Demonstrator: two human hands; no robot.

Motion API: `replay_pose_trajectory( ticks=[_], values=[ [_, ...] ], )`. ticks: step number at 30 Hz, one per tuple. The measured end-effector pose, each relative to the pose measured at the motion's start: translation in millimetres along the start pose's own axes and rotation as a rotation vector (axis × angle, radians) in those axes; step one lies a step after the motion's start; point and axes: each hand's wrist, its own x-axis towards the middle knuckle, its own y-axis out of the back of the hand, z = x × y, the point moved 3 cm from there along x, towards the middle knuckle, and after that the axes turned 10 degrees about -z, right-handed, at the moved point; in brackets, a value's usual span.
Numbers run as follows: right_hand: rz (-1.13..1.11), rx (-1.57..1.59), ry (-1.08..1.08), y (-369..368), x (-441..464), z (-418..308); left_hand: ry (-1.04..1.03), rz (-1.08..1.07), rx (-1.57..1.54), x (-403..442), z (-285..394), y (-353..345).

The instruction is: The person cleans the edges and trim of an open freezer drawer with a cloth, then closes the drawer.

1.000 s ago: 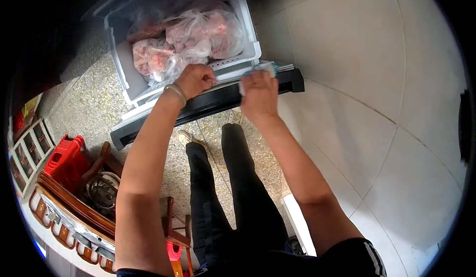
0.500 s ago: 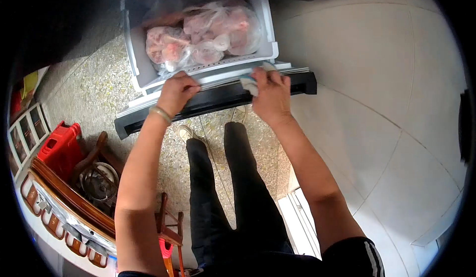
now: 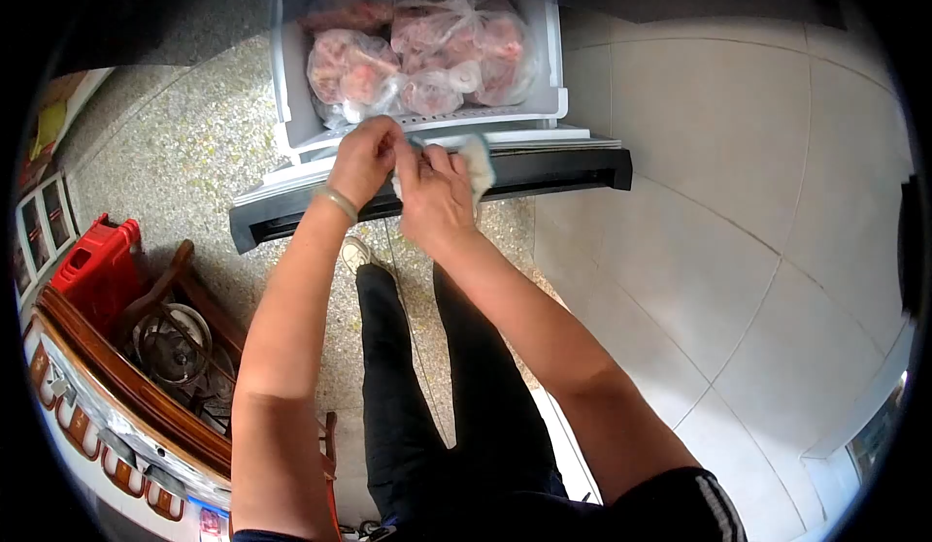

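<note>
A pulled-out freezer drawer (image 3: 283, 76) holds several clear plastic bags of pinkish raw meat (image 3: 354, 66). Its black front panel (image 3: 573, 170) has a pale strip (image 3: 277, 185) along the inner edge. My left hand (image 3: 367, 162) is closed at that edge, fingers curled; what they pinch is hidden. Right beside it, my right hand (image 3: 435, 191) presses a whitish cloth with a blue-green border (image 3: 479, 165) against the front's top edge. The two hands almost touch.
Tiled floor (image 3: 709, 212) lies to the right and speckled floor (image 3: 214, 154) to the left. At lower left are a red plastic container (image 3: 97, 265), a wooden chair (image 3: 175, 285) and a wood-edged table (image 3: 126, 396). My legs (image 3: 398, 358) stand just before the drawer front.
My right hand has slid left along the drawer front with the cloth, up to my left hand. My left hand stays at the edge. The whole view has shifted slightly.
</note>
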Motion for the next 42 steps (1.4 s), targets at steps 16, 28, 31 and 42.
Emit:
replay_pose_trajectory(
  ticks=[16, 28, 31, 42],
  values=[
    [0.072, -0.135, -0.156, 12.9, -21.5, 43.5, 0.364, 0.244, 0.255, -119.3, -74.3, 123.3],
    [-0.151, 0.051, -0.023, -33.4, 33.8, -104.6, 0.377, 0.246, 0.114, -131.7, -93.6, 131.3],
    [0.091, -0.036, -0.025, -17.1, 4.4, -17.7, 0.336, 0.343, -0.027, -135.5, -124.2, 123.0],
    [0.130, 0.004, -0.019, -43.3, 16.0, -78.9, 0.374, 0.544, -0.241, -142.6, -128.6, 123.1]
  ],
)
